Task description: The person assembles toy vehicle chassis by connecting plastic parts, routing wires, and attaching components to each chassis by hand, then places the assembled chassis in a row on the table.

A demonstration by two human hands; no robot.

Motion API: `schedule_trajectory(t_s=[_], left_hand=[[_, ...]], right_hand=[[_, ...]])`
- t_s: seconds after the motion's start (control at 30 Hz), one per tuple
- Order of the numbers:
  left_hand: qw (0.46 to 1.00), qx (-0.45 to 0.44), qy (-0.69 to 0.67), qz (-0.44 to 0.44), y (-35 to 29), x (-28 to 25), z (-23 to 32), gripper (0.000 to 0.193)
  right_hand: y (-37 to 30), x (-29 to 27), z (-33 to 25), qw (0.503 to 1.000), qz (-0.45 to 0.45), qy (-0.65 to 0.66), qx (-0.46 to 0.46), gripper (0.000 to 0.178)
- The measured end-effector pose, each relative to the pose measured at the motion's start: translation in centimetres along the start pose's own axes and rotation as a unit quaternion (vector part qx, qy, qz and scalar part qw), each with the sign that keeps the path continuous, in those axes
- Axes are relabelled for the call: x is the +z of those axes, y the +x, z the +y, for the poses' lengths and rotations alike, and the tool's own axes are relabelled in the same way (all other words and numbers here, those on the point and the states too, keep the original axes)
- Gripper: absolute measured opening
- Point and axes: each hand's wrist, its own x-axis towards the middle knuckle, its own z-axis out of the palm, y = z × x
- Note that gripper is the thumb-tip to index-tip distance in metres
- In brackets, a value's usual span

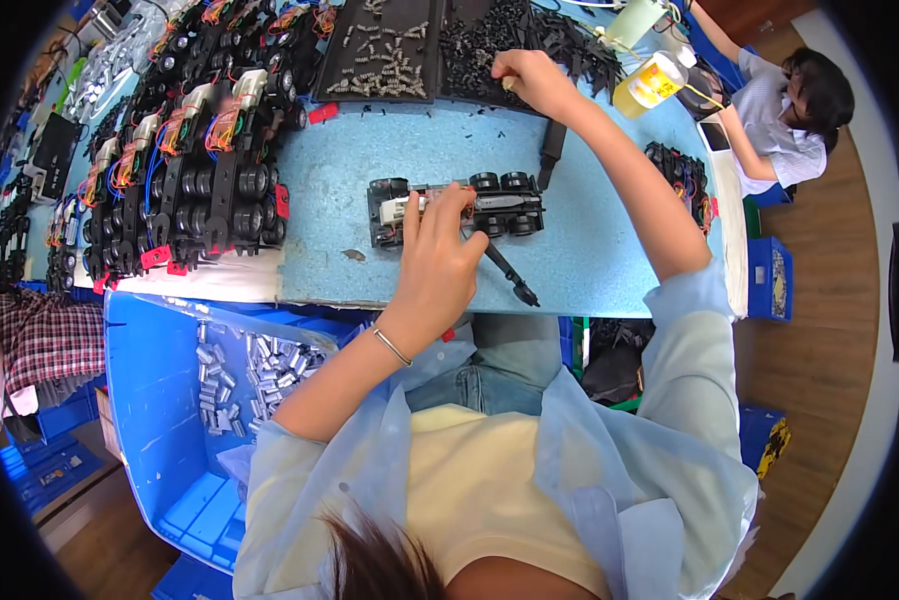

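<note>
On the blue table lies a black toy truck chassis (510, 203) with several wheels and a white block near its left end. My left hand (435, 255) grips it from the near side, fingers across its middle and partly hiding it. A slim black arm-like part (510, 273) slants from the chassis toward the table's near edge. My right hand (540, 83) is closed over the tray of small black parts (470, 65) at the back. A tiny pale bit shows at its fingertips, too small to name.
Rows of wired chassis (215, 170) crowd the left. A dark tray of springs (380, 55) is at the back, a bottle of yellow liquid (653, 84) back right. Below the table's left edge stands a blue bin (160, 400) of metal cylinders. Another person (785, 120) sits right.
</note>
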Motion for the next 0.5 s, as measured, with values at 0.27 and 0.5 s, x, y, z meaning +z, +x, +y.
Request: schedule_trajectory(t_s=[0.27,0.5], left_hand=[[0.999,-0.024,-0.042,-0.009,-0.5,-0.8,-0.2,0.009],[0.998,-0.027,-0.059,-0.008,-0.1,-0.6,-0.7,0.008]], right_hand=[[1.8,2.3,-0.9,0.988,-0.028,-0.147,0.025,0.026],[-0.4,0.7,-2.1,0.995,0.088,0.035,0.000,0.030]])
